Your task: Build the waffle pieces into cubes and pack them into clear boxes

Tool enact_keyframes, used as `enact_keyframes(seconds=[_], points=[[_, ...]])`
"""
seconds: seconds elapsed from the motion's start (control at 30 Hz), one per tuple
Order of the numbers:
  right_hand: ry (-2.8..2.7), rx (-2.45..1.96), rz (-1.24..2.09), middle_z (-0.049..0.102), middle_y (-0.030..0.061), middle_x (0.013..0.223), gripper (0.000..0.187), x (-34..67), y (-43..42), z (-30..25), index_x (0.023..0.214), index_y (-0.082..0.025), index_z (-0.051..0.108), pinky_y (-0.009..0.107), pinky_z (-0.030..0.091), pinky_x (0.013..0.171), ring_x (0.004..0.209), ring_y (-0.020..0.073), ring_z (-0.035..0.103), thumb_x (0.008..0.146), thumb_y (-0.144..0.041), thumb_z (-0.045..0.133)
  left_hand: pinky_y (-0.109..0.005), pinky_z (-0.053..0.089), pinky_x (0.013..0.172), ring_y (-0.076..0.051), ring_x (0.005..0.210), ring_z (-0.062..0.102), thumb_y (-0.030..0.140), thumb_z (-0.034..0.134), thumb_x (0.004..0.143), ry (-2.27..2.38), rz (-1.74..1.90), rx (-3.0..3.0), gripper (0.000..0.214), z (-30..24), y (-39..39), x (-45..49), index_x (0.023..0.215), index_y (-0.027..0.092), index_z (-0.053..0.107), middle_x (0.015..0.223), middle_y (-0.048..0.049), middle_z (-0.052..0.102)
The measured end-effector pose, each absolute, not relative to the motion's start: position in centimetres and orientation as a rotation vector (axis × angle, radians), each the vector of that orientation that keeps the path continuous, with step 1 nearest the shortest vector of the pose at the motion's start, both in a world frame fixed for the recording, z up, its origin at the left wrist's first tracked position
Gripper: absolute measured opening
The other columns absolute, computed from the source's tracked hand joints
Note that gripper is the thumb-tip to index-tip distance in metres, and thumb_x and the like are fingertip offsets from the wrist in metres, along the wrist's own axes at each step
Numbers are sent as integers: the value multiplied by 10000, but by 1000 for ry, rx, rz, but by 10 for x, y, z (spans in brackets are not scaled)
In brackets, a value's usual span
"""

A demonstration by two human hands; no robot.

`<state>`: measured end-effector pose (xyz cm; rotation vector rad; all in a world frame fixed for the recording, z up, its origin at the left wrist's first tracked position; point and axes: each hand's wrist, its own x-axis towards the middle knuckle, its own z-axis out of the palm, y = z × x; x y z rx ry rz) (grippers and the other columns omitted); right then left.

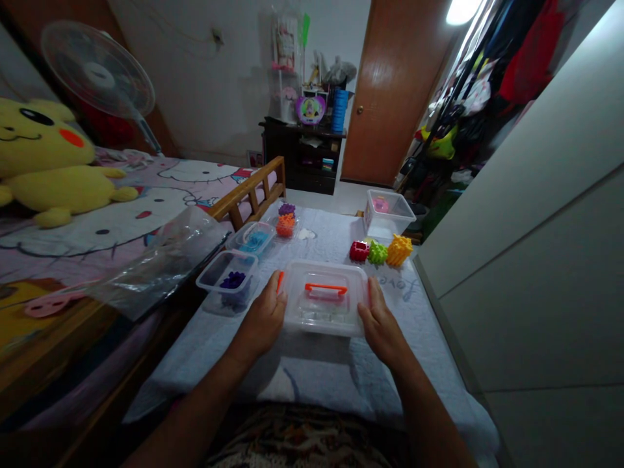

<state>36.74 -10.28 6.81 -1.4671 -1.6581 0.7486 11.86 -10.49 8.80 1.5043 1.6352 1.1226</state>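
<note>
A clear plastic box (325,300) with a lid and an orange handle sits on the quilted white table cover (341,370) in front of me. My left hand (263,318) presses against its left side by an orange latch, fingers closed on the edge. My right hand (380,325) grips its right side. To the left stands an open clear tub (228,276) with purple pieces inside.
Another tub with blue pieces (253,238) and a stack of purple and orange pieces (285,221) lie further back. Red, green and yellow block clusters (379,251) sit right, before an empty clear bin (389,213). A bed with a yellow plush (46,162) is left; a wall is right.
</note>
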Motion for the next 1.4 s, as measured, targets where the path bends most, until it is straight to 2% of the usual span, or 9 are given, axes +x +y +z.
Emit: enact_keyframes(seconds=[0.13, 0.3, 0.53, 0.63, 0.7, 0.83, 0.93, 1.17, 1.4], points=[[-1752, -1490, 696, 183, 154, 1642, 693, 365, -101, 67, 1564, -102, 219, 517, 123, 1244, 1524, 272, 128, 935, -340, 387, -437, 276, 1204, -309, 1378, 459, 315, 426, 901, 1642, 1108, 1719, 567, 86, -101, 120, 1400, 50, 476, 1473, -219, 484], [-1801, -1447, 637, 199, 178, 1633, 694, 362, -98, 64, 1561, -93, 216, 552, 127, 1237, 1520, 286, 144, 919, -296, 387, -435, 306, 1190, -286, 1359, 485, 278, 421, 882, 1626, 1116, 1767, 553, 81, -97, 119, 1402, 97, 467, 1452, -195, 515], [-1606, -1532, 727, 310, 154, 1592, 718, 365, -102, 74, 1547, -176, 258, 517, 269, 1204, 1483, 276, 275, 909, -428, 471, -447, 292, 1190, -302, 1390, 437, 398, 511, 873, 1561, 1124, 1581, 567, 88, -100, 111, 1375, 133, 503, 1473, -168, 497], [-1421, -1606, 824, 466, 177, 1470, 731, 375, -109, 83, 1494, -192, 343, 504, 494, 1017, 1307, 310, 511, 872, -523, 535, -435, 463, 1020, -301, 1213, 585, 498, 586, 837, 1501, 1109, 1325, 620, 86, -103, 100, 1359, 173, 505, 1337, -150, 596], [-1381, -1630, 967, 632, 154, 1203, 667, 382, -114, 90, 1377, -160, 476, 441, 583, 798, 1023, 285, 652, 850, -561, 552, -363, 530, 790, -252, 943, 666, 536, 620, 807, 1442, 1078, 1201, 614, 85, -106, 93, 1291, 168, 541, 1089, -107, 673], [-1375, -1526, 1312, 609, 22, 808, 553, 385, -123, 100, 1192, -162, 572, 308, 526, 511, 662, 189, 613, 838, -587, 559, -268, 444, 571, -156, 613, 572, 530, 680, 766, 1302, 993, 1060, 561, 87, -113, 87, 1178, 164, 579, 720, 14, 598], [-1323, -1448, 1349, 581, 13, 815, 533, 379, -126, 101, 1168, -171, 563, 299, 534, 512, 691, 185, 604, 821, -574, 597, -271, 460, 604, -162, 674, 595, 527, 709, 749, 1230, 1024, 994, 597, 90, -116, 90, 1201, 164, 565, 789, -7, 627], [-1209, -1360, 1405, 597, 80, 1133, 484, 370, -104, 104, 1123, -195, 553, 292, 562, 522, 825, 194, 621, 788, -527, 662, -305, 486, 709, -201, 832, 621, 492, 708, 752, 1252, 1163, 1024, 636, 104, -96, 97, 1271, 154, 565, 950, -59, 662], [-1199, -1293, 1438, 654, 54, 914, 475, 368, -49, 118, 1059, -176, 582, 249, 528, 469, 691, 170, 656, 737, -500, 710, -303, 493, 751, -193, 897, 607, 477, 693, 740, 1269, 1307, 956, 654, 113, -58, 107, 1297, 161, 560, 1081, -71, 649]])
